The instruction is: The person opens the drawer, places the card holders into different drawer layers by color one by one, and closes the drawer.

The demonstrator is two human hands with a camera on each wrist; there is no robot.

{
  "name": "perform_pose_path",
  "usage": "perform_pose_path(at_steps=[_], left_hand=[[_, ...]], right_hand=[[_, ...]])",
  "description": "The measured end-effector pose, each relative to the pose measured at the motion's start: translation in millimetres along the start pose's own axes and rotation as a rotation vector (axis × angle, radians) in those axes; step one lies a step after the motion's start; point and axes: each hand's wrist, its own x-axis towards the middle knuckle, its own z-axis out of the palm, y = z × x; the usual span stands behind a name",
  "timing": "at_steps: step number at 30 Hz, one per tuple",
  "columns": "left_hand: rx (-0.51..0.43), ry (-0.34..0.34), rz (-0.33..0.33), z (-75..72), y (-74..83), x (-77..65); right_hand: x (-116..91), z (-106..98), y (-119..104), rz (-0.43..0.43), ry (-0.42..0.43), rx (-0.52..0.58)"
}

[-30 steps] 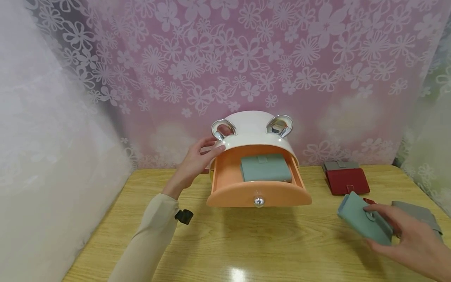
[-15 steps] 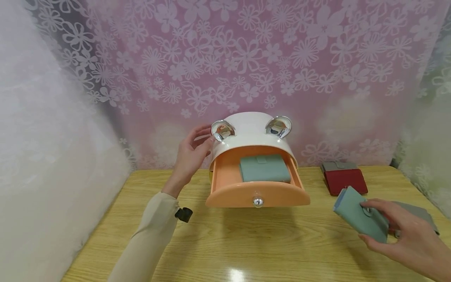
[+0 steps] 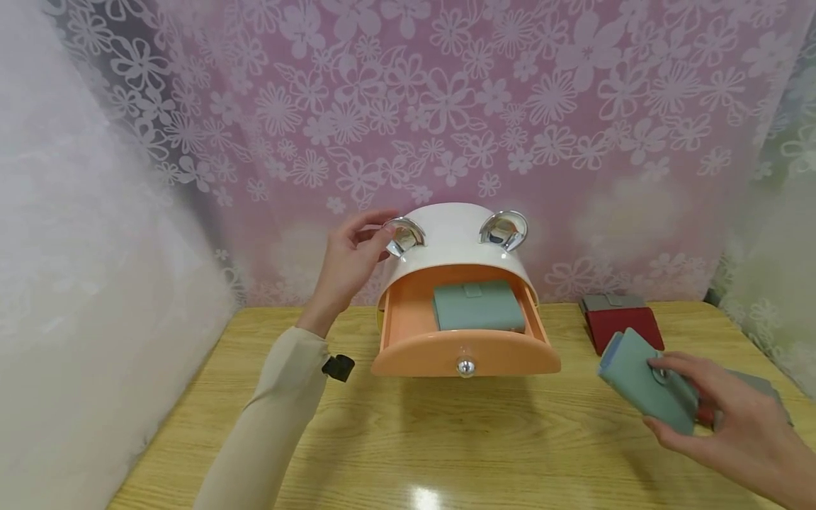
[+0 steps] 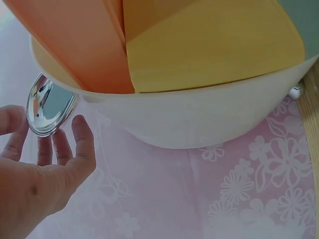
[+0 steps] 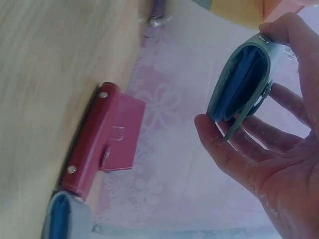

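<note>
In the head view my left hand [image 3: 347,263] is at the left silver ear [image 3: 406,237] of a white rounded box [image 3: 452,230], its thumb on the front and its fingers behind. The left wrist view has that ear [image 4: 50,112] between thumb and fingers. The box's orange drawer [image 3: 408,358] is pulled out and holds a pale green wallet [image 3: 478,308]. Off to the right, my right hand [image 3: 733,418] grips a second green wallet [image 3: 650,379] above the table, tilted, thumb below and fingers on its snap tab. Blue inner pockets show in this wallet [image 5: 244,79] in the right wrist view.
A dark red wallet [image 3: 621,327] lies near the back right of the wooden table [image 3: 484,453], overlapping a grey wallet [image 3: 615,302]. Partly hidden by my right hand is another grey wallet [image 3: 761,389]. A pink flowered cloth [image 3: 446,106] hangs behind the box.
My left hand has gone from the box's left front edge up to the silver ear. The right hand, still gripping its wallet, has shifted slightly left and up.
</note>
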Motion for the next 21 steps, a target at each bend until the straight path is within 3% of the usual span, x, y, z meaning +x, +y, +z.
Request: perform_pose_path(at_steps=[7, 16, 21], left_hand=[[0.039, 0.028, 0.011, 5.2, -0.3, 3.5], [0.088, 0.072, 0.031, 6.3, 0.4, 4.1], [0.165, 0.082, 0.068, 6.4, 2.9, 4.0]], right_hand=[[19.1, -9.3, -12.2, -0.125, 0.085, 0.034], [41.2, -15.6, -26.4, -0.174, 0.133, 0.085], [48.1, -16.1, -31.8, -0.18, 0.142, 0.078]])
